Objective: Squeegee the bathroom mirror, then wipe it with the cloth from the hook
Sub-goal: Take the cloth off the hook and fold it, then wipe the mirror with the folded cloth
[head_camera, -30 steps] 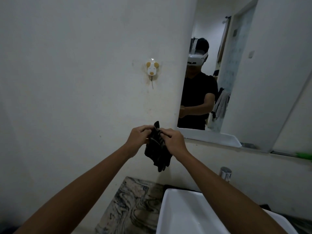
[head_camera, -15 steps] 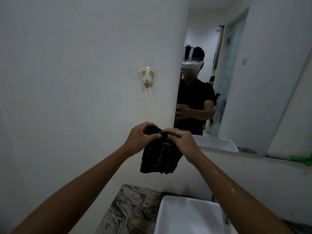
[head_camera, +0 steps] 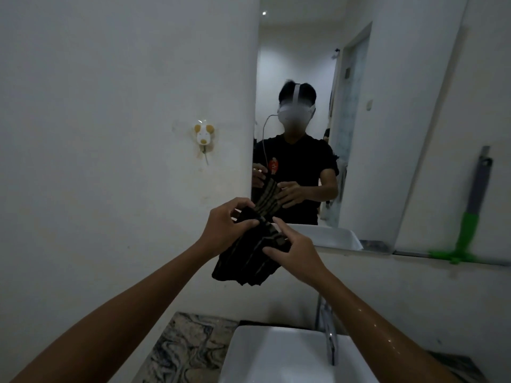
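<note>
A dark striped cloth [head_camera: 249, 261] hangs bunched between my two hands, in front of the mirror's lower left corner. My left hand [head_camera: 225, 225] grips its upper left part. My right hand [head_camera: 293, 248] pinches its right edge. The mirror [head_camera: 387, 120] fills the upper right and reflects a person holding the same cloth. A green and grey squeegee [head_camera: 470, 217] leans upright against the mirror at the far right, on the ledge. The dog-shaped wall hook [head_camera: 204, 136] on the left wall is bare.
A white basin [head_camera: 276, 355] with a chrome tap [head_camera: 330, 335] sits below my hands. A marbled counter [head_camera: 188, 349] lies to its left. A narrow ledge [head_camera: 414, 254] runs under the mirror. Plain wall fills the left side.
My view has swung right and up, bringing the squeegee and more mirror into sight. My hands have spread the cloth from a narrow hanging bunch into a wider bundle.
</note>
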